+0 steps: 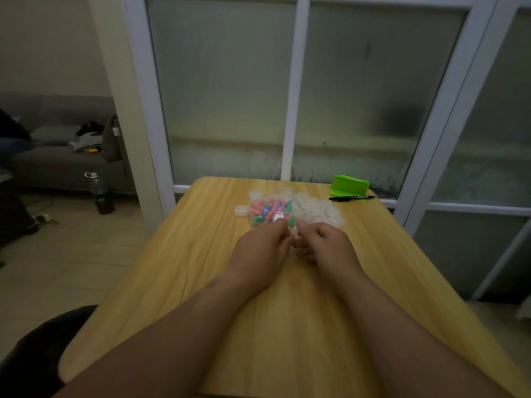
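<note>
A clear bag of small coloured pieces (268,211) lies on the wooden table (201,268), beside a pile of clear plastic pieces (316,209). My left hand (263,248) and my right hand (324,247) meet just in front of the bag, fingers curled inward towards each other. Between the fingertips sits a small pale, clear piece (294,235), mostly hidden. A little white piece (278,217) shows right above my left fingertips; whether those fingers hold it is unclear.
A green plastic object (349,185) and a black marker (352,197) lie at the table's far right corner. Frosted glass doors stand behind the table. A bottle (99,193) stands on the floor to the left, near a grey sofa.
</note>
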`<state>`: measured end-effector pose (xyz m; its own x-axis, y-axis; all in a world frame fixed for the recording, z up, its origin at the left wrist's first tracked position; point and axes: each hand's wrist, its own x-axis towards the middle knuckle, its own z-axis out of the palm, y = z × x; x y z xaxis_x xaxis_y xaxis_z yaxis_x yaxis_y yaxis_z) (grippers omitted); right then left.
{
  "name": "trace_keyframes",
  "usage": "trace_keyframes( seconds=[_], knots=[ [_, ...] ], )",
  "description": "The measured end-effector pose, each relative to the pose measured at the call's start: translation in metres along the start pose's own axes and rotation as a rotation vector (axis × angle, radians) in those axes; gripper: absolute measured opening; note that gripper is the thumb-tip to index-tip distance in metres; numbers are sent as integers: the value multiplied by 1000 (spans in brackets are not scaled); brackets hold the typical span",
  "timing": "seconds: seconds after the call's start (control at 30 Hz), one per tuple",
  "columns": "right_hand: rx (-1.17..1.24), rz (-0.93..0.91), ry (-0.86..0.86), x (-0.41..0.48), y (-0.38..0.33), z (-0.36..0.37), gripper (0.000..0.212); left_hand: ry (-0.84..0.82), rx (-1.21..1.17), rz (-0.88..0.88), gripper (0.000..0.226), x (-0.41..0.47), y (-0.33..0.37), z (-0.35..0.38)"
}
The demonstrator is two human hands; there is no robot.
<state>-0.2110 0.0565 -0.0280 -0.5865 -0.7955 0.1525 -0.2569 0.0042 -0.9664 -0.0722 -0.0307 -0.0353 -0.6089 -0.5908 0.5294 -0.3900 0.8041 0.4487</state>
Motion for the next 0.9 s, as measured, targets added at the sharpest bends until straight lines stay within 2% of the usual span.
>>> trace_keyframes(
  seconds=[0.17,0.37,0.53,0.63,0.77,0.9],
  knots=[
    [-142,-92,-14,0,3,1,28,-9,-112,-38,18,-1,2,-3],
    [-112,-92,-25,-5,1,-2,32,-62,-277,-59,10,-6,4,-4],
    [-46,-58,-17,-14,-2,-3,42,-75,-326,-70,8,-13,5,-4],
    [-40,-35,-39,-27,-6,-1,41,-87,-381,-150,7,-19,11,-9],
    [-101,-56,-68,-44,-7,2,27,-65,-496,-311,11,-29,25,-17],
    [35,-51,-82,-61,-11,2,26,-46,-685,-467,17,-45,41,-27]
  ],
)
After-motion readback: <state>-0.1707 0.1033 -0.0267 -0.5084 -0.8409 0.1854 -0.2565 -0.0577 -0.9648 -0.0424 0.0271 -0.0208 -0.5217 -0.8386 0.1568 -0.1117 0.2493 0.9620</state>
